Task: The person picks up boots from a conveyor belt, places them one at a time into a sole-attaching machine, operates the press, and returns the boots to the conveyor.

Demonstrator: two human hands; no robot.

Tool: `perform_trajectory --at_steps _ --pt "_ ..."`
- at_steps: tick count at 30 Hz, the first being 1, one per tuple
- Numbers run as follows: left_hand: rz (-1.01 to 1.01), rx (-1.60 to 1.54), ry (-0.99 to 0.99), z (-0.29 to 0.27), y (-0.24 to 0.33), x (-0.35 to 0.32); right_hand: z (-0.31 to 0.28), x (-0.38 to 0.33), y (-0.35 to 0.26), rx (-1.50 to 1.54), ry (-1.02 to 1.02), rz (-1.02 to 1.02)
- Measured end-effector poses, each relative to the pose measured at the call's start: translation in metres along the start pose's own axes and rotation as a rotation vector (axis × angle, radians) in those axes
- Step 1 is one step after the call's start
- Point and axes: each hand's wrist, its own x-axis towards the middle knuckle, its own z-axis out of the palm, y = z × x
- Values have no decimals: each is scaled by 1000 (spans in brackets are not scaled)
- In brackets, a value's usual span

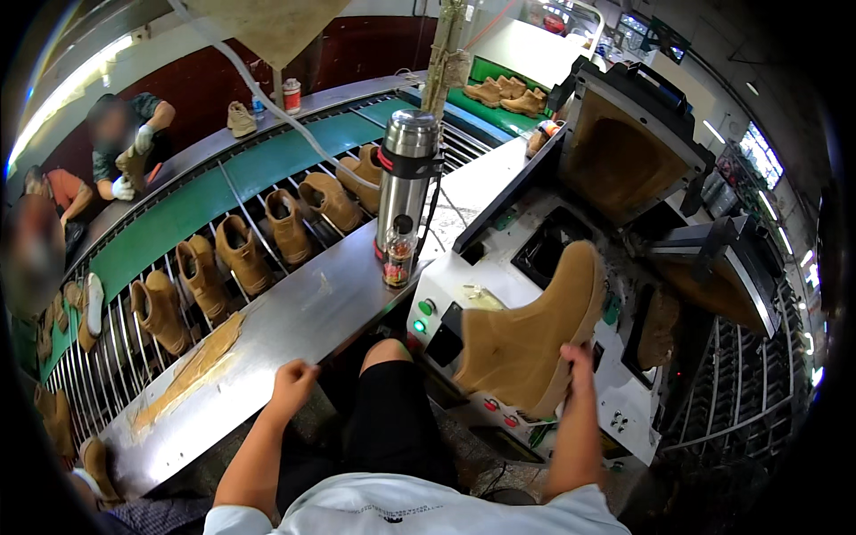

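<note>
My right hand [578,364] grips a tan suede boot [531,334] by its sole edge, holding it tilted over the white machine's control panel [464,294]. My left hand [292,382] rests loosely curled at the edge of the steel table [294,321], holding nothing. Both forearms come up from the lower edge, on either side of my knee in dark trousers.
A steel flask [407,174] and a small bottle [399,260] stand on the table. Several tan boots [241,254] ride the wire rack conveyor at the left. The machine's open press cavity [624,152] is at upper right. A person in gloves [129,147] works across the green belt.
</note>
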Motion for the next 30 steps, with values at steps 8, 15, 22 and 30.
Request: perform_trajectory --at_steps 8,15,22,30 --pt "45 -23 684 -55 -136 6 26 177 -141 -575 228 -232" --pt "-46 71 637 -54 -141 11 8 332 -112 -987 556 -86" --pt "-87 158 625 -55 -139 8 40 349 -64 -1073 577 188" --pt "-73 138 652 -54 -131 11 48 308 -36 -1345 544 125"
